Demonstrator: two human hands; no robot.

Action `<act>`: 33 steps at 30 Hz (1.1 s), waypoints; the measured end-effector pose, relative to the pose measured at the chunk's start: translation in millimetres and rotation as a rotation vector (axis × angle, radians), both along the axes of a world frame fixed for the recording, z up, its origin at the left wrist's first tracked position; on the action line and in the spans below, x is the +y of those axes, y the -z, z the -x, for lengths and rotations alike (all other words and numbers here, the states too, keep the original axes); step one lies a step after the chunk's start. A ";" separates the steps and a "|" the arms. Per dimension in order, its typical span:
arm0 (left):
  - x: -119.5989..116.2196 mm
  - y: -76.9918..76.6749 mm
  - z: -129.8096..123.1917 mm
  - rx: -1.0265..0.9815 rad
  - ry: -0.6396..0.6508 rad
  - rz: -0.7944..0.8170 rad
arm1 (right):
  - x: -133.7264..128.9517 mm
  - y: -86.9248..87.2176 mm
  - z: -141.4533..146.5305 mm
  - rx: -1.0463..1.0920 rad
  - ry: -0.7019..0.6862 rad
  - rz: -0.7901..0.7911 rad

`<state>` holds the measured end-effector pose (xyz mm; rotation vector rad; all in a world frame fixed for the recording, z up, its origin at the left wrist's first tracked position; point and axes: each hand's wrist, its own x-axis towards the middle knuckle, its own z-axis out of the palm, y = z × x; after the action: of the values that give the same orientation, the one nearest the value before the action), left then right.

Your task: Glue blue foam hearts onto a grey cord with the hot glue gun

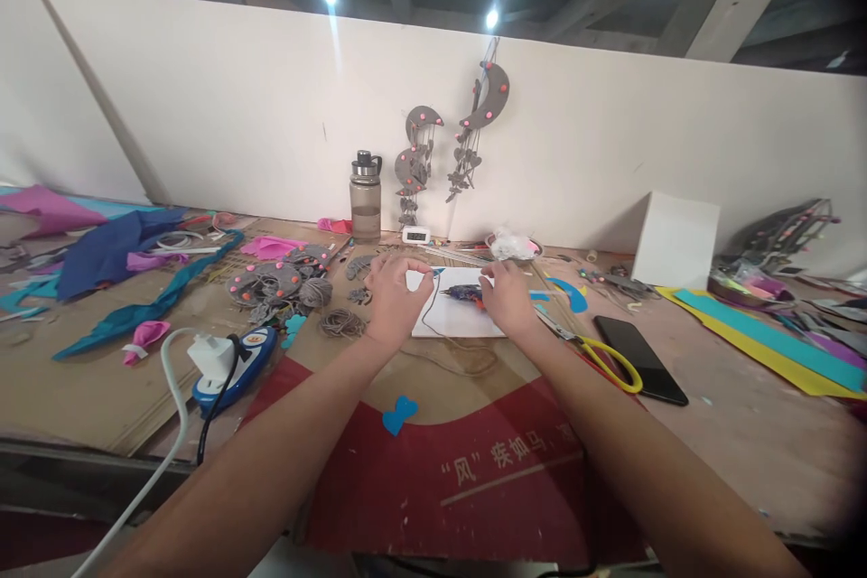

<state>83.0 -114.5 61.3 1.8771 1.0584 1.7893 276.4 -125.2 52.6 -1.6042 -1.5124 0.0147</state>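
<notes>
My left hand (396, 293) is closed in a pinch, with a small blue piece (438, 271) at its fingertips. Grey yarn (425, 316) trails from near those fingers over a white sheet (440, 321) and onto the cardboard. My right hand (508, 296) also pinches; what its fingertips hold, if anything, is too small to make out. Between the hands, a dark tool that looks like a glue gun (464, 293) points left over the sheet, partly hidden by my right hand. Left of my left hand lies a coil of grey yarn (342, 323).
Yellow-handled scissors (610, 366) and a black phone (640, 359) lie to the right. A power strip (237, 370) with a white plug sits left. Behind stand a bottle (366, 199) and a small digital clock (415, 236). A blue cutout (399, 415) lies in front.
</notes>
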 end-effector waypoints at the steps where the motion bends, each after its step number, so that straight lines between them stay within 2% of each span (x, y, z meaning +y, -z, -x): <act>1: -0.2 -0.4 0.1 0.035 -0.024 -0.030 | -4.5 -3.2 11.6 0.050 -0.086 -0.056; 4: 2.1 0.0 1.5 0.117 -0.083 -0.102 | -15.2 -6.4 48.0 0.380 -0.332 -0.058; 6: 4.8 1.5 2.7 0.123 -0.065 -0.135 | -18.3 -3.5 65.9 0.612 -0.467 -0.037; 8: 6.9 3.8 3.2 0.105 0.000 -0.130 | -19.0 1.2 74.6 0.777 -0.541 0.025; 10: 7.8 6.6 2.2 0.068 0.061 -0.047 | -19.2 5.5 75.1 0.851 -0.561 0.089; 12: 7.4 9.0 -0.1 -0.003 0.124 0.096 | -19.5 8.2 70.6 0.835 -0.535 0.100; 15: 5.6 10.4 -5.3 -0.164 0.279 0.322 | -19.2 9.6 61.4 0.722 -0.429 0.028; 18: 4.3 10.5 -10.4 -0.292 0.417 0.448 | -17.4 9.9 55.0 0.618 -0.340 -0.039; 24: 3.7 11.9 -14.7 -0.427 0.504 0.514 | -18.5 7.5 52.3 0.557 -0.302 -0.064; 33: 2.9 10.6 -13.9 -0.465 0.548 0.536 | -20.7 6.0 52.8 0.565 -0.290 -0.060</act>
<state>96.9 -111.6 50.8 1.1915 0.6689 1.3457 223.6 -146.0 46.6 -1.1836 -1.2631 0.5342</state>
